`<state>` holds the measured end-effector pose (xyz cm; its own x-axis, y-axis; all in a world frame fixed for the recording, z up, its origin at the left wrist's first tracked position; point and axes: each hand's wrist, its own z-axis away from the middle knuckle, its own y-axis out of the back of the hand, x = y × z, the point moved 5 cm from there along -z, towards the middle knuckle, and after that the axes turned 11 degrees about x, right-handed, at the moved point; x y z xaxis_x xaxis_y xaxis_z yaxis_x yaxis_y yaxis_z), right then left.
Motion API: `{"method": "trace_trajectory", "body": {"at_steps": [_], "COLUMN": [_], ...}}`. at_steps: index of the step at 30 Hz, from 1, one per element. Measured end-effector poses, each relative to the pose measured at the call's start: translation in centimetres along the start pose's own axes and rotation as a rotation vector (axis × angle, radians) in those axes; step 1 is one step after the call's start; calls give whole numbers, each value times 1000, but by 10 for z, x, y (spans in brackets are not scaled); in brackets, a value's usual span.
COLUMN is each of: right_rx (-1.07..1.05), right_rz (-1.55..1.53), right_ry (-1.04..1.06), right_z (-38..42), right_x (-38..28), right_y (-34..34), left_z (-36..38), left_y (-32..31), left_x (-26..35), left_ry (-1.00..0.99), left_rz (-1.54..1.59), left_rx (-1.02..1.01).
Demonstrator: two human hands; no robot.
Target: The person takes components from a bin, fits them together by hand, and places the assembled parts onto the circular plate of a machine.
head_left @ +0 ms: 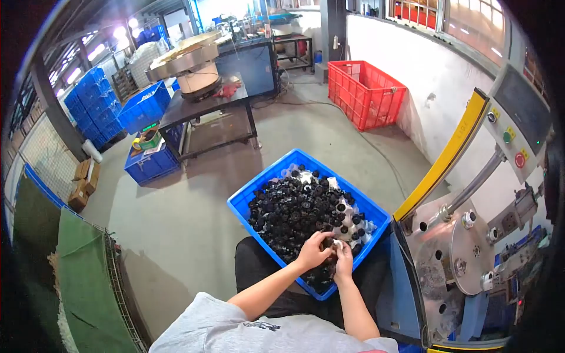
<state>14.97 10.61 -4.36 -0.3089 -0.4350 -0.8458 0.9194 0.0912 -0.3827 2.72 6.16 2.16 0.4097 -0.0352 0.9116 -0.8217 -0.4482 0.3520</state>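
A blue plastic bin [241, 203] rests at my lap, heaped with small round black parts [294, 206]. Along its right side lie white and clear pieces [358, 220] among the black ones. Over the near part of the heap, my left hand [316, 252] and my right hand [343, 260] meet with fingers bent. A small white piece [337, 243] shows at the fingertips, pinched between both hands. Its exact kind is too small to make out.
At my right stands a machine with a round metal plate [474, 253], a yellow guard bar [441, 154] and a control panel [518, 126]. A red crate [365, 97] is by the wall. A metal table [206, 106] stands ahead; green cloth [88, 276] hangs at left.
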Motion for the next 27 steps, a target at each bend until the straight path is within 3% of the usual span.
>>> {"method": "trace_trajectory", "body": {"at_steps": [2,7,10,13,17,19,20,21,23,24,26,27], "right_rx": [29,23,47,-14,-97,-138,-64,35,55,111,399,650], "right_rz": [52,403,409,397,478,460,466,486,329,433,694,837], "right_ry": [108,247,173,-39,43,147,212,266,217,264,543,721], "right_z": [9,29,27,45,61,57,50,48,49,48,64,79], "right_x": [-14,-16,-3,-3,-31,-39,-43,-52,-91,-115,-191,-239], "right_y": [2,1,10,14,-2,4,10,24,46,73,129,157], "left_z": [-2,8,18,33,37,32,18,15,35,45,51,53], "left_y": [6,10,10,9,15,15,15,21,14,11,11,15], "left_x": [17,6,10,11,20,24,30,30,-20,-44,-76,-73], "left_ry": [-154,-124,-145,-79,-76,-147,-95,160,439,574,1033,1032], "left_rz": [-343,-399,-394,-292,-149,66,120,122,298,386,1287,1262], "left_rx": [-23,-218,-371,-344,-357,-224,-299,-260,-216,-172,75,123]}}
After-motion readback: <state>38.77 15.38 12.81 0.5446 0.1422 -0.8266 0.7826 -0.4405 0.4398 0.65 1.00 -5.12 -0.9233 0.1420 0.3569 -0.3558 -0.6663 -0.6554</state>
